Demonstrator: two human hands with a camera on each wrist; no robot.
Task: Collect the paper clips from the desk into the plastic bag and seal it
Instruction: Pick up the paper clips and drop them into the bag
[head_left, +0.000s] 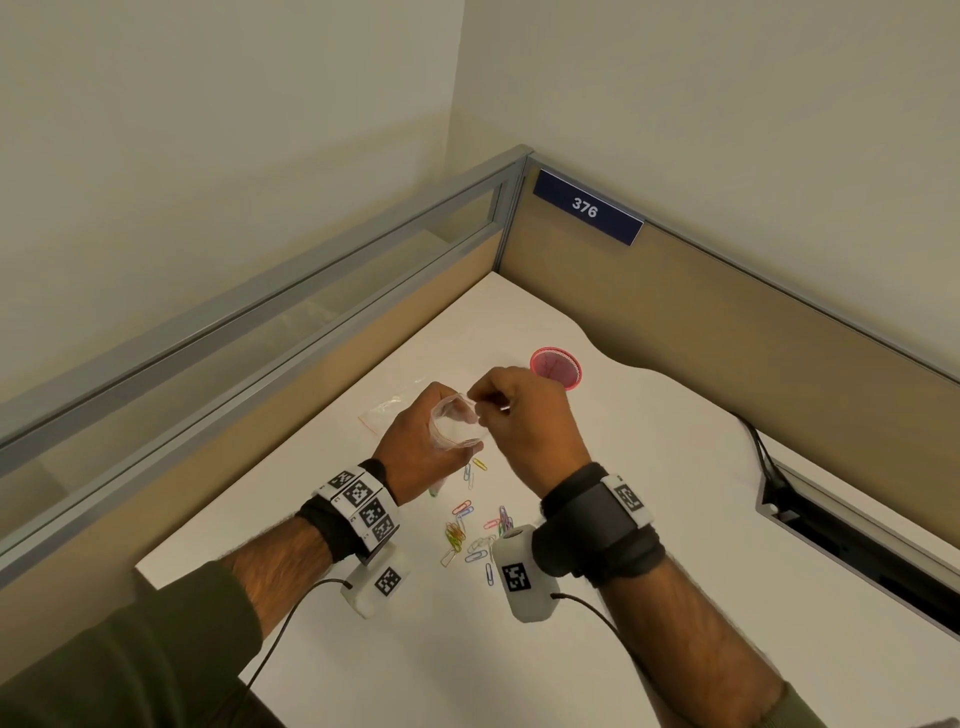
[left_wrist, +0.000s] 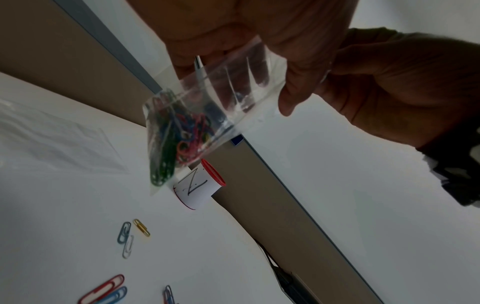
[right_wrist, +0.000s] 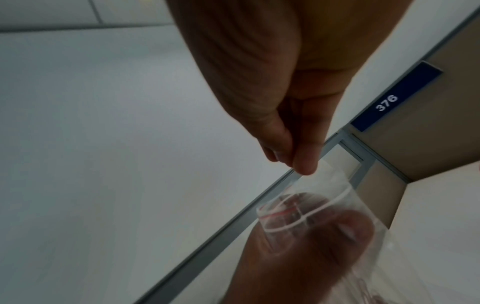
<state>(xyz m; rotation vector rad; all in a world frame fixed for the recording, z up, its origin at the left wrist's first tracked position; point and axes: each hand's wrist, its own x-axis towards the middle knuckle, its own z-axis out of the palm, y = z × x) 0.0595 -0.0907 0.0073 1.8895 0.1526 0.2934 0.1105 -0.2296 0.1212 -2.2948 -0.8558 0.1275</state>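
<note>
My left hand (head_left: 415, 436) holds a small clear plastic bag (head_left: 458, 422) above the desk, mouth up and open. In the left wrist view the plastic bag (left_wrist: 187, 127) hangs down with several coloured paper clips bunched in its bottom. My right hand (head_left: 485, 401) is at the bag's mouth, thumb and forefinger pinched on its upper lip (right_wrist: 330, 174). Whether a clip is also between those fingers is hidden. Several loose paper clips (head_left: 467, 530) lie scattered on the white desk (head_left: 649, 467) under and between my wrists, and a few paper clips (left_wrist: 127, 236) show below the bag.
A pink mesh cup (head_left: 556, 366) with a white label stands just beyond my right hand. More empty clear bags (head_left: 389, 408) lie flat on the desk left of my left hand. Partition walls close the desk's far sides. A cable slot (head_left: 831, 535) runs along the right.
</note>
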